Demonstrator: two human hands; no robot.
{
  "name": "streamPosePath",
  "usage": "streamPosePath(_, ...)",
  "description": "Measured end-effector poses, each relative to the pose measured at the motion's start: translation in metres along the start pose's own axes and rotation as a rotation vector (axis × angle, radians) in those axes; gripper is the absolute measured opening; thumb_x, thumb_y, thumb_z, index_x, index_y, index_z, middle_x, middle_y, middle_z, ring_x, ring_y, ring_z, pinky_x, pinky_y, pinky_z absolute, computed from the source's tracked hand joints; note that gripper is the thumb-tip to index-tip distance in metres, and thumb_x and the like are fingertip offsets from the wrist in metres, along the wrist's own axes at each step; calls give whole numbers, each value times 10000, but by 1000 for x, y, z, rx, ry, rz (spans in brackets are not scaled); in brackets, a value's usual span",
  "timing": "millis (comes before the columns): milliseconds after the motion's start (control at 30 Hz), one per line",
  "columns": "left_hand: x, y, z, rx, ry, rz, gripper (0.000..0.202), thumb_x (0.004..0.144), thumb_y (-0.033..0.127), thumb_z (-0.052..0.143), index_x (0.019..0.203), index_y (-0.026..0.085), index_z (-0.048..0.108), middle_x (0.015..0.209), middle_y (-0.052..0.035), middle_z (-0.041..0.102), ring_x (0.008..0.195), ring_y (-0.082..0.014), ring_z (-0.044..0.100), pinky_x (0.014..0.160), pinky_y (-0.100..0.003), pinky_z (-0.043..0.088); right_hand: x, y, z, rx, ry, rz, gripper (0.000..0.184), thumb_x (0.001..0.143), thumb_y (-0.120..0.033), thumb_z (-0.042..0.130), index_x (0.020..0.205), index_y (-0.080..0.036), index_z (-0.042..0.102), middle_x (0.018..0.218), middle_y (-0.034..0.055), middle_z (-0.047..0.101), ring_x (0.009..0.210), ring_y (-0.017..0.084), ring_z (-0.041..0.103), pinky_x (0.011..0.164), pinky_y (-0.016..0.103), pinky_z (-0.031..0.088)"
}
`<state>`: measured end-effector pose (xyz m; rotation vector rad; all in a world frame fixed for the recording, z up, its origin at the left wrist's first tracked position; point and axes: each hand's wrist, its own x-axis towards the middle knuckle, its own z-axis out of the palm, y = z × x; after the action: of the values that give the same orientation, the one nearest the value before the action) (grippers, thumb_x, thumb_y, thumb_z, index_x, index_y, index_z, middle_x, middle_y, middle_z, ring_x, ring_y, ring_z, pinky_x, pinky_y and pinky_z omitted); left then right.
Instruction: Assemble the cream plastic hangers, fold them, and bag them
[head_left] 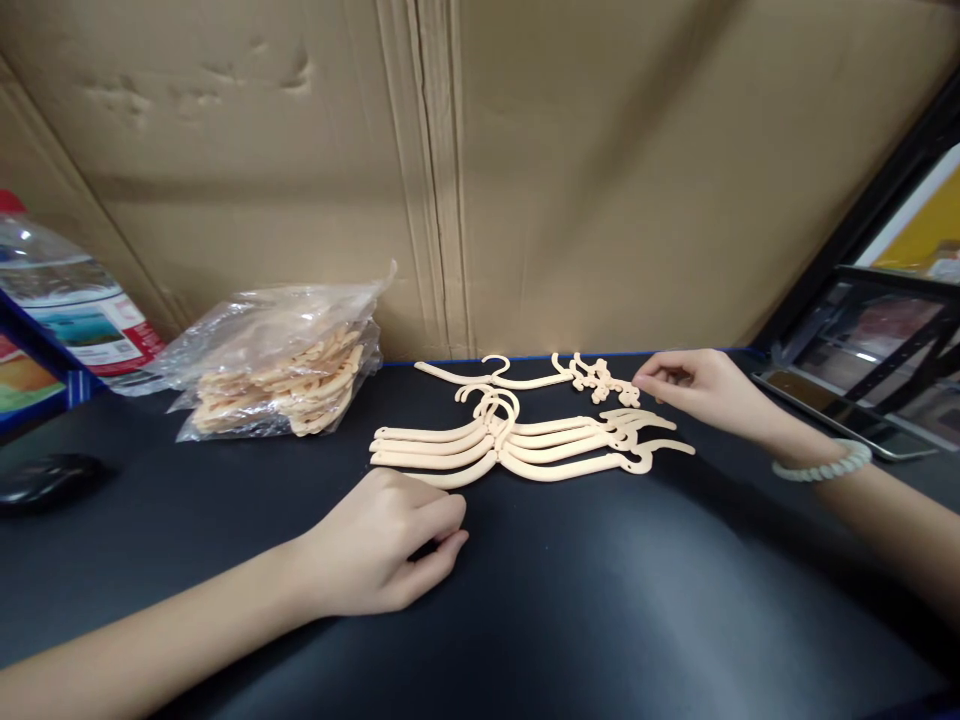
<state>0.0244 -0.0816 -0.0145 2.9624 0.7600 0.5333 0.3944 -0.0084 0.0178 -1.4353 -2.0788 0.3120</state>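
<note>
Several beige plastic hangers [435, 449] lie overlapped in a row on the dark table, their hooks bunched in the middle. Curved end pieces [637, 459] sit at their right ends. Behind them is one more hanger [450, 374], lying apart. My left hand [397, 545] rests on the table at the front left of the row, fingers curled, with nothing seen in them. At the far right, my right hand [686, 385] pinches the edge of a small beige plastic piece [628, 394] in a little pile of flower-shaped parts [600, 380].
A clear plastic bag [277, 365] full of beige parts stands at the back left. A large water bottle [71, 300] and a black mouse [49, 482] are at the left. Cardboard [600, 180] walls off the back. A dark-framed rack [877, 350] stands at the right.
</note>
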Motion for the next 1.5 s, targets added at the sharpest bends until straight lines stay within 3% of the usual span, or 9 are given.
streamPosePath(467,-2,0,1,-1,-18,-18,230,905,158,445,685,220,417,561,41,495,481,-127,459,496,-279,290,3,10,0,52,67,127,356,801,-512,580,748,-175,682,615,33,634,584,165,552,559,294,393)
streamPosePath(1033,1,2,-2,43,-48,-31,232,905,166,434,679,216,432,567,31,516,488,-133,467,497,-269,311,5,23,7,-10,-47,107,338,794,-495,579,844,-182,698,771,63,722,694,210,635,635,334,479)
streamPosePath(1367,1,4,-2,109,76,-58,265,905,139,430,650,213,424,523,43,471,450,-120,441,475,-267,283,4,22,9,-132,-35,100,263,787,-420,547,796,-197,687,736,51,725,642,189,654,586,305,489)
streamPosePath(1500,1,0,-4,142,169,-105,232,909,158,457,682,207,465,520,51,462,444,-110,442,478,-248,296,6,31,12,-188,-43,113,326,814,-483,524,829,-196,676,737,43,705,626,181,630,576,303,460)
